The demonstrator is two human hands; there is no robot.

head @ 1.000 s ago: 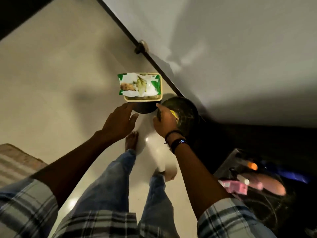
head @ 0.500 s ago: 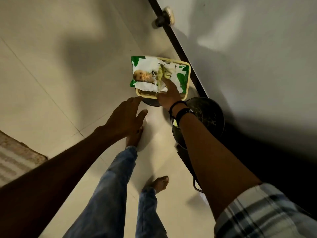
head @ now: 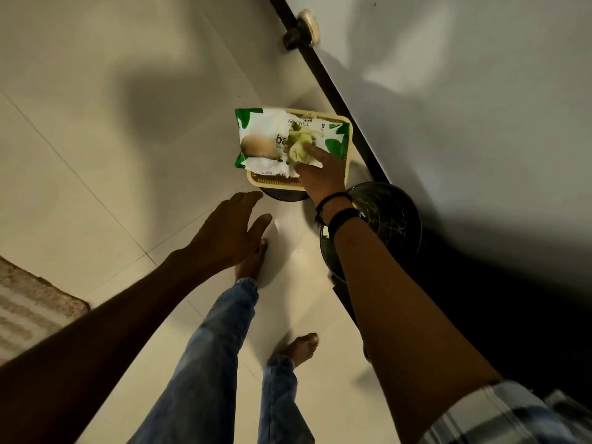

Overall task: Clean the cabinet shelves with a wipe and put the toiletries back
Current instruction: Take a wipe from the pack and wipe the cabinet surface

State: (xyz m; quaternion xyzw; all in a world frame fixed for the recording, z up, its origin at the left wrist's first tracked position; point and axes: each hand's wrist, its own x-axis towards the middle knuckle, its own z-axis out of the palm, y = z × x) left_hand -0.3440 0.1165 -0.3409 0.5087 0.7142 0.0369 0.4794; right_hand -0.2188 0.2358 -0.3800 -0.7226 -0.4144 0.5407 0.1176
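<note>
A green and white pack of baby wipes (head: 269, 139) lies on a cream basket (head: 347, 155) that sits on a dark round stand on the floor. A crumpled wipe (head: 301, 144) sticks up from the pack's opening. My right hand (head: 320, 176) reaches onto the pack and pinches that wipe with its fingertips. My left hand (head: 229, 232) hovers below and left of the basket with fingers straight, holding nothing. The cabinet shelves and toiletries are out of view.
A dark round bin (head: 384, 225) stands right of the basket, against a white door (head: 464, 107) with a black bottom edge and a round doorstop (head: 302, 30). My bare feet stand on pale floor tiles (head: 96, 155). A rug (head: 28, 306) lies at the left edge.
My right hand left the bin, moved up onto the wipes pack and took hold of the wipe. The view tilted away from the dark shelf at the right. My left hand stayed open below the basket.
</note>
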